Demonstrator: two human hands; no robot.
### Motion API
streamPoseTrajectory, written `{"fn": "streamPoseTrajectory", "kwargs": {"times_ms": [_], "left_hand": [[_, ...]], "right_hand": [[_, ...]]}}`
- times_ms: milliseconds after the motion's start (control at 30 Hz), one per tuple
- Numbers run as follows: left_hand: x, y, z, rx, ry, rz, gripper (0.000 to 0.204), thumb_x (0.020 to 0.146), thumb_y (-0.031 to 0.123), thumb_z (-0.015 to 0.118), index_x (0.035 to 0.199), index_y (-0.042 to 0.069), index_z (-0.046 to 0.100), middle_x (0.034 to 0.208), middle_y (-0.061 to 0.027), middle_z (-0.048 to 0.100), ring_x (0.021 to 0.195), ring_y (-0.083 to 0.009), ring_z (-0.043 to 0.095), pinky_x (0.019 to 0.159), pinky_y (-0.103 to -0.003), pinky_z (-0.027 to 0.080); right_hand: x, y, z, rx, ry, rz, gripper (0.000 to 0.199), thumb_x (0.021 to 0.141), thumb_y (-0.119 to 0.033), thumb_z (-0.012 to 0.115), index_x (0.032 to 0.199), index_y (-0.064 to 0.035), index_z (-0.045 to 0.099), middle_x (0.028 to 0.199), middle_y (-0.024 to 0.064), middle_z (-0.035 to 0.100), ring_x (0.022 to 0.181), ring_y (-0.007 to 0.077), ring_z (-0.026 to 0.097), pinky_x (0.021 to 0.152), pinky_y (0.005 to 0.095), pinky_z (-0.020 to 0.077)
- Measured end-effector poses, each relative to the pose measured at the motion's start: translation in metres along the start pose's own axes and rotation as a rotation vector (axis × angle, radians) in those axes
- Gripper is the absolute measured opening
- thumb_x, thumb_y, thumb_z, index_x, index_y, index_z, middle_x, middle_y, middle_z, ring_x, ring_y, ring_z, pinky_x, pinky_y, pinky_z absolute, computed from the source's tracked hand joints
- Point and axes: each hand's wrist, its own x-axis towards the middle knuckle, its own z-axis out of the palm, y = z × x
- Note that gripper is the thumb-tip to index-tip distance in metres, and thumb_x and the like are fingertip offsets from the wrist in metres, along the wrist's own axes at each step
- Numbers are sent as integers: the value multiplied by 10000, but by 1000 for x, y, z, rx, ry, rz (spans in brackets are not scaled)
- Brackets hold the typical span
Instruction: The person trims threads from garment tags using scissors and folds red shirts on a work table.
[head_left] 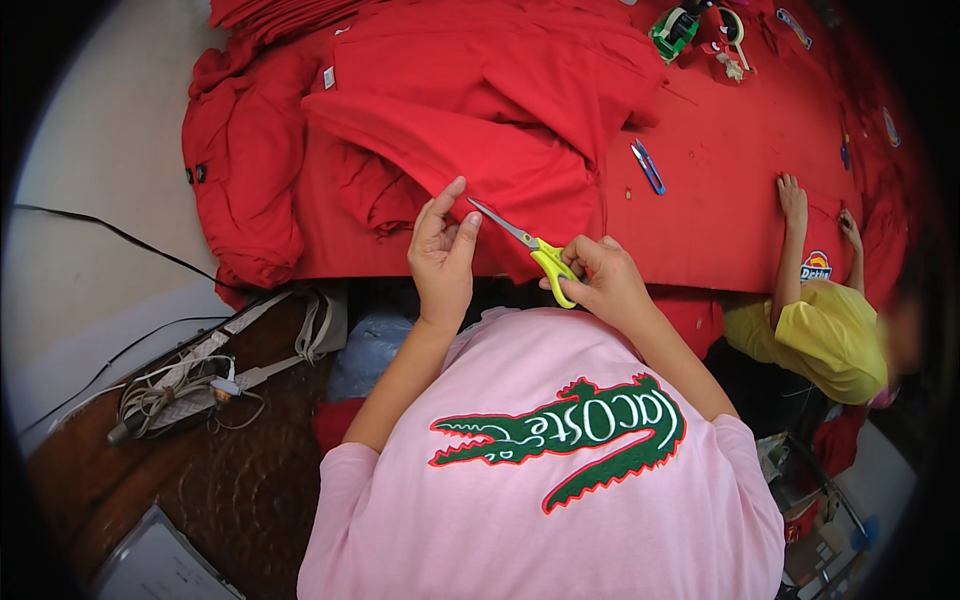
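My right hand (606, 280) grips a pair of scissors (550, 268) by the yellow-green handles, the metal blades pointing up and left. The blades look closed together. My left hand (443, 250) is raised beside the blade tip, thumb and fingers apart, with nothing visible in it. Behind both hands lies a red garment (480, 150), spread and folded on the red-covered table (700, 230), its lower edge hanging near my fingers. Whether the scissors touch the cloth I cannot tell.
Blue thread snips (648, 167) lie right of the garment. Tape dispensers (677, 30) stand at the far right. Red cloth is bundled (245, 170) at the left. A co-worker in yellow (825, 340) handles red cloth at the right. Cords (165, 400) lie lower left.
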Motion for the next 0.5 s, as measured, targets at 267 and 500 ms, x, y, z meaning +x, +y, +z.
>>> {"fn": "streamPoseTrajectory", "kwargs": {"times_ms": [267,500], "left_hand": [[0,6,-1,-85,-62,-66,881,884,-191,643,1624,49,228,1208,-112,625,1043,-109,653,917,-232,544],[2,11,3,-75,22,-36,848,888,-178,659,1614,49,284,1121,-75,631,932,-65,621,872,-202,519]], "right_hand": [[21,-18,-6,-49,18,-70,416,698,-285,931,867,-83,609,658,19,579,602,190,512,697,341,382],[21,-2,3,3,-7,-34,334,743,-256,870,876,-74,623,619,24,587,589,195,553,713,348,407]]}}
